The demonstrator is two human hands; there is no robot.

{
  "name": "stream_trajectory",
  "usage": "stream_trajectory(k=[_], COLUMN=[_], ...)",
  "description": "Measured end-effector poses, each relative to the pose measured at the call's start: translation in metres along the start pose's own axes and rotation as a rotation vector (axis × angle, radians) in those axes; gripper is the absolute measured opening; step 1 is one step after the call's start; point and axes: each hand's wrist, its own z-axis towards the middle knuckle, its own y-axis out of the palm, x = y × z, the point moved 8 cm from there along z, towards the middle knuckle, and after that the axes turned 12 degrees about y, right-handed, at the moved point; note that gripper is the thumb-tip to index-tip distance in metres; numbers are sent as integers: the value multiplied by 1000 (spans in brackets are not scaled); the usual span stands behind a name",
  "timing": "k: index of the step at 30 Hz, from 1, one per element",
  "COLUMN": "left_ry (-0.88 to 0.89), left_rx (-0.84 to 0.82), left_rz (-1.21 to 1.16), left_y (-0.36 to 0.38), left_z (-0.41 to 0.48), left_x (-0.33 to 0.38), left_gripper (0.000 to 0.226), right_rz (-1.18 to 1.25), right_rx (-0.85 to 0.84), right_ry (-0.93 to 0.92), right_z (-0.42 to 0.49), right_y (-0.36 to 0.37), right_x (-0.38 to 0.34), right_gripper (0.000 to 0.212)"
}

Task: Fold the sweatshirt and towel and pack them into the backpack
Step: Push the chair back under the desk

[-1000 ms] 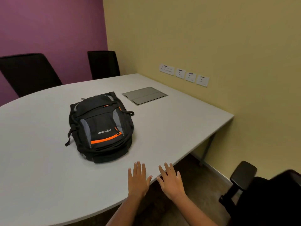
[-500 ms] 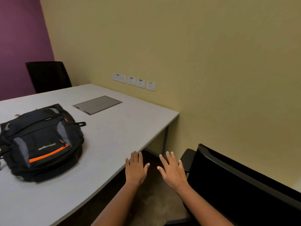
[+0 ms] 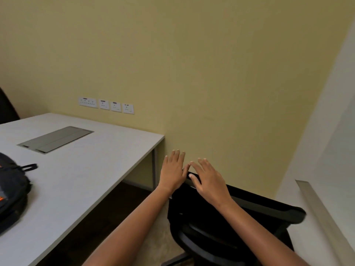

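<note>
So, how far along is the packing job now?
Done: nothing visible. The black backpack with orange trim lies on the white table; no sweatshirt or towel is in view. In hand: the left hand and right hand, both open and empty, are at the black chair's backrest. Left: all folding and packing.

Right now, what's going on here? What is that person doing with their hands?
A person holds both hands out flat, fingers straight, by the top of the back of a black chair next to the table. The left hand and the right hand hold nothing; whether they touch the chair is hard to tell. The backpack lies on the table, off to the left and partly out of view. No sweatshirt or towel shows, so no folding or packing is under way.
</note>
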Motion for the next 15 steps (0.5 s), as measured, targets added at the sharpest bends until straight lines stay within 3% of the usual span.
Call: stream_trajectory(k=[1, 4, 8, 11, 15], left_ry=[29, 76, 80, 63, 30], left_rx=[-28, -159, -483, -518, -512], left_rz=[3, -25, -88, -75, -12], left_y=[6, 32, 70, 81, 84], left_z=[6, 23, 37, 42, 45], left_x=[12, 41, 60, 57, 51], left_gripper=[87, 60, 64, 71, 70], right_rz=[-12, -87, -52, -73, -106], right_rx=[-40, -141, -210, -220, -241], right_ry=[67, 271, 490, 575, 583], right_z=[-2, -14, -29, -42, -59], right_y=[0, 1, -6, -15, -25], right_x=[21, 81, 136, 163, 177], right_gripper=[61, 50, 52, 61, 91])
